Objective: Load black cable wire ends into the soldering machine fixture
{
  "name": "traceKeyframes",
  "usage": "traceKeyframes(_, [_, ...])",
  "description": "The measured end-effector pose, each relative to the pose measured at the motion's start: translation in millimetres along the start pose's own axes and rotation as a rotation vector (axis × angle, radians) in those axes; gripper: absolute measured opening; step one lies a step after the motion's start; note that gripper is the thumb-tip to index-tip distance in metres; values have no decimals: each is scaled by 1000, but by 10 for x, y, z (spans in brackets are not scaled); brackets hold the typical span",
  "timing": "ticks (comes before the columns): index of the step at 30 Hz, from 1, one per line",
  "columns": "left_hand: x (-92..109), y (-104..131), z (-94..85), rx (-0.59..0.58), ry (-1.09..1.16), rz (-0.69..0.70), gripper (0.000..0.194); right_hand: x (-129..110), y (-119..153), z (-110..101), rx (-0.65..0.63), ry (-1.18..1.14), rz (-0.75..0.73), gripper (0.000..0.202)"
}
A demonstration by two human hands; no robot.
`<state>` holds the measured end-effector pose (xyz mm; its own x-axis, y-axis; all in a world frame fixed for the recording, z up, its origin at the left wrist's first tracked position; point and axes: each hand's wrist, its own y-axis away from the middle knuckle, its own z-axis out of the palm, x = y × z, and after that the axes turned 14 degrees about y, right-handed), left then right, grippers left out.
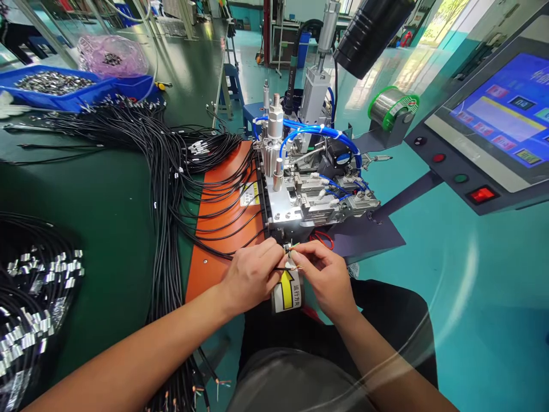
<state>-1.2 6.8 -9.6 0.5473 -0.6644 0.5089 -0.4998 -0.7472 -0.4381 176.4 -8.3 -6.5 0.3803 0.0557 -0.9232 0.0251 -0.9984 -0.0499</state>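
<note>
My left hand is closed on a black cable close to its stripped end. Opposite it, my right hand pinches at the thin coloured wires with thumb and forefinger. Both hands meet at the front edge of a metal soldering machine, above a round part with a yellow arrow label. Fingers partly hide the wire ends. Several black cables lie spaced across an orange plate and run into the machine's left side.
A thick bundle of black cables hangs over the green table. Blue trays of small metal parts stand at the back left. A solder spool and a control screen are on the right. More cables with metal connectors lie left.
</note>
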Motion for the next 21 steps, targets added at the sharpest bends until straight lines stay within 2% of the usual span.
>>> traceKeyframes(5, [-2, 5, -1, -3, 7, -4, 17, 3, -16, 21, -48, -203, 116, 19])
traceKeyframes(14, [6, -10, -14, 3, 7, 18, 16, -12, -84, -70, -74, -64, 39, 17])
traceKeyframes(21, [2, -3, -14, -20, 12, 23, 14, -45, -142, -110, -117, -40, 63, 24])
